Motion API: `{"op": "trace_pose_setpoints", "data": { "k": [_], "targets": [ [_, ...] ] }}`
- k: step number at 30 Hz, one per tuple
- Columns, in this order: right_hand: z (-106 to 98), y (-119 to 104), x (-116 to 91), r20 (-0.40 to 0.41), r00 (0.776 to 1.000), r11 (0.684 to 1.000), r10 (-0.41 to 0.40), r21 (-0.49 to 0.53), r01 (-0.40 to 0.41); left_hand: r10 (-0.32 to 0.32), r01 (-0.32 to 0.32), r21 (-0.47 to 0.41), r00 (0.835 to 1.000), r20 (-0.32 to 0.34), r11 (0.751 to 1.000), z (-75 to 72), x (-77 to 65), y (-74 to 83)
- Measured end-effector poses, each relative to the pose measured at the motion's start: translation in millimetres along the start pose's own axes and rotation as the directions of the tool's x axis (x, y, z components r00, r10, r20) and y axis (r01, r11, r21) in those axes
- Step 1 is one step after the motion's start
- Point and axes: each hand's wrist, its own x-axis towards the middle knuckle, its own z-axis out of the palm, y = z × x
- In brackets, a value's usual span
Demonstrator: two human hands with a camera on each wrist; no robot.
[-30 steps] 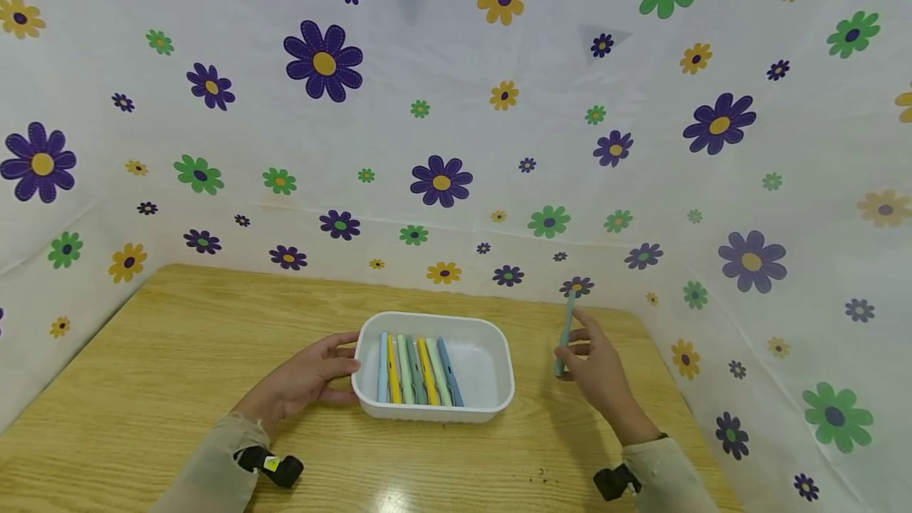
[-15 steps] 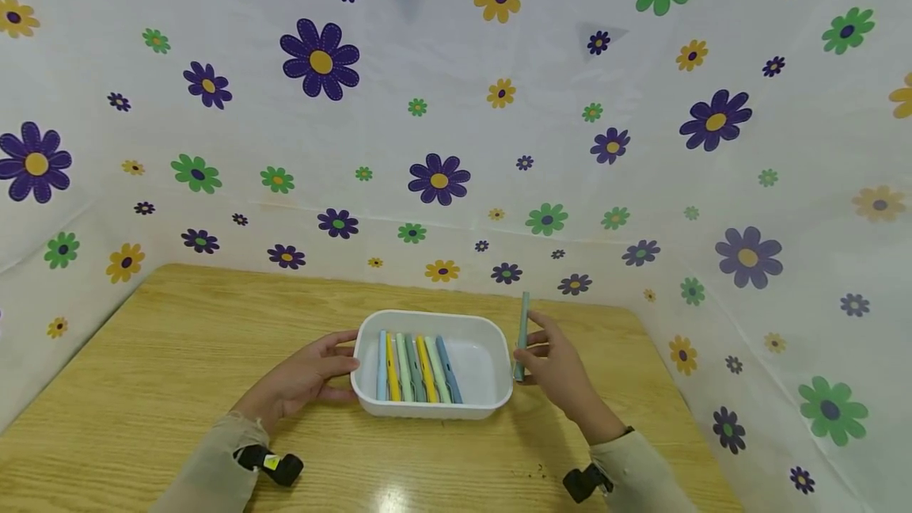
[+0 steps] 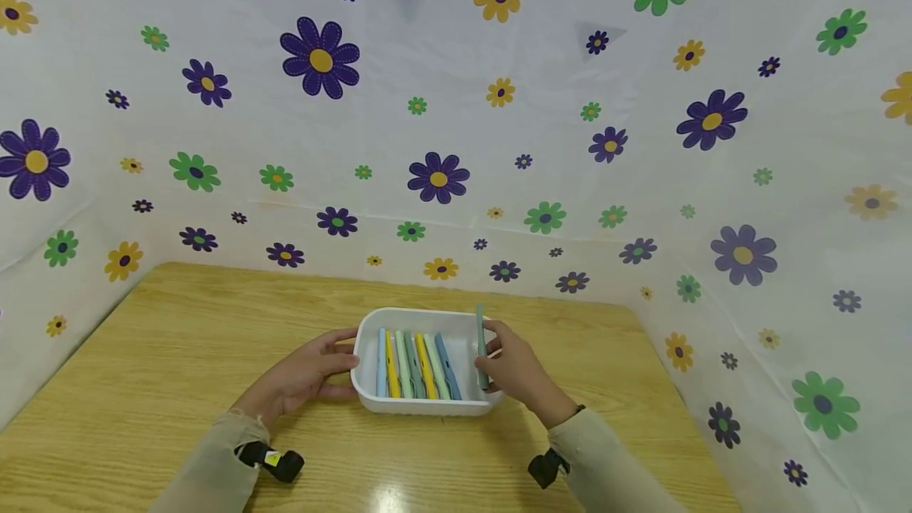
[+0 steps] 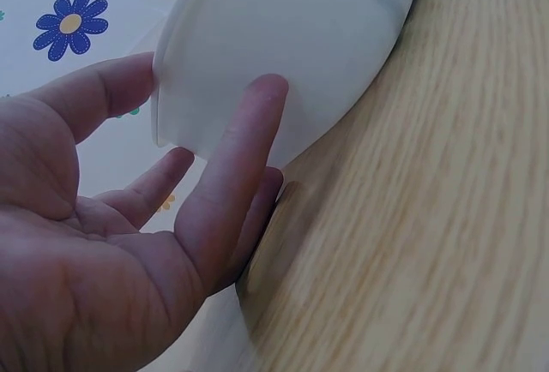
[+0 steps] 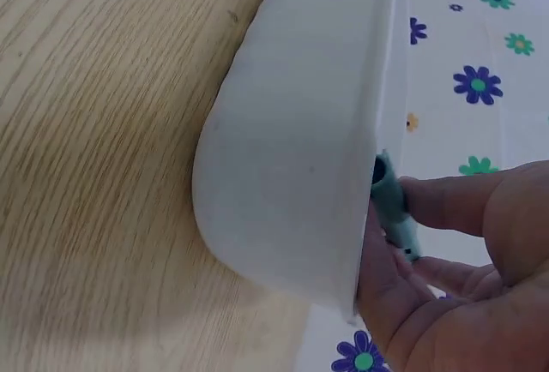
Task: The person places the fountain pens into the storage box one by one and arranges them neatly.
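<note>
A white rectangular tray (image 3: 456,408) stands on the wooden table, with several slim pens in light blue, yellow, pale green, grey-green and blue side by side in its left and middle part. My left hand (image 3: 313,368) lies at the tray's left end, its spread fingers touching the rim and outer wall; the left wrist view shows this hand (image 4: 129,243) against the wall. Over the tray's right end, my right hand (image 3: 514,362) pinches a grey-green pen (image 3: 480,347) held upright, leaning slightly. In the right wrist view the pen's hollow end (image 5: 388,192) shows beside the rim.
A white sheet (image 3: 456,62) printed with purple, green and yellow flowers hangs behind the wooden table (image 3: 249,307) and along both sides. Black wrist cameras sit on both sleeves. Light glares on the table's front part.
My right hand has moved left with the grey-green pen, from beside the tray to over its right end. The left hand and the tray have stayed nearly still.
</note>
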Motion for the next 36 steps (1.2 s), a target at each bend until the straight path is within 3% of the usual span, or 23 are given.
{"op": "trace_pose_setpoints", "data": {
  "k": [8, 18, 22, 36],
  "targets": [
    [23, -7, 10, 0.063, 0.998, 0.983, 0.010, -0.182, 0.001, 0.003, -0.003, 0.006, 1.000, 0.004, 1.000, -1.1, -0.3, 2.1],
    [30, -15, 20, 0.085, 0.987, 0.918, 0.135, -0.385, -0.093, 0.014, -0.014, 0.008, 1.000, 0.012, 1.000, -1.6, -0.7, 2.4],
    [33, -16, 24, 0.079, 0.983, 0.897, 0.168, -0.426, -0.119, 0.014, -0.014, 0.007, 1.000, 0.016, 1.000, -1.5, 0.1, 1.8],
    [35, -13, 25, 0.074, 0.986, 0.855, 0.148, -0.511, -0.090, 0.013, -0.013, 0.000, 1.000, 0.014, 1.000, -0.7, 0.7, -1.0]
  ]
}}
